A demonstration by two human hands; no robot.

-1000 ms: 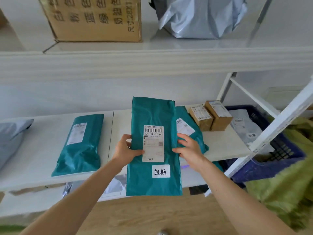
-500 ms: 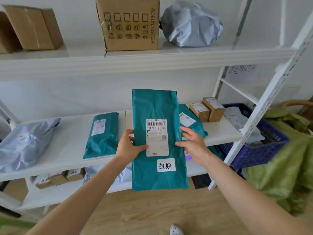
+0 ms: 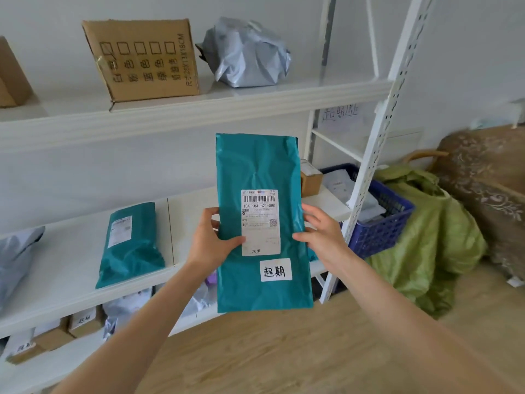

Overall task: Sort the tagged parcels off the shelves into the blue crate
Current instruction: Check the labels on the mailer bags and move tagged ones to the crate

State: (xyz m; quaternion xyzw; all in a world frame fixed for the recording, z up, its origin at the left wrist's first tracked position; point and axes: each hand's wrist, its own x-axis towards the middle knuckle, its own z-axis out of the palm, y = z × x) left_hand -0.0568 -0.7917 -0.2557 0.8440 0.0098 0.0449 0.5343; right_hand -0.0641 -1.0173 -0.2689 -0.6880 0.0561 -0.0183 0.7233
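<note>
1. While it is held upright in front of the middle shelf [image 3: 71, 265], the teal parcel [image 3: 255, 166] hangs between both grips. The left grip [image 3: 210, 240] pinches its left edge, thumb on the front and fingers behind. The right grip [image 3: 324, 237] pinches the right edge at the same height.
2. Both thumbs flank the shipping label [image 3: 260, 223], and the left thumb tip touches its lower left edge.
3. Under a barcode that label reads "104-104-H21-080", with a QR code at its right and "淘宝" at the bottom.
4. Just below it, a white tag [image 3: 275, 270] bears handwritten "超期".
5. Right of the parcel, beyond the rack's upright, the blue crate [image 3: 380, 231] holds grey parcels and stands apart from both grips.
6. On the top shelf, a cardboard box [image 3: 142, 58] is printed "28X13X18CM".
</note>
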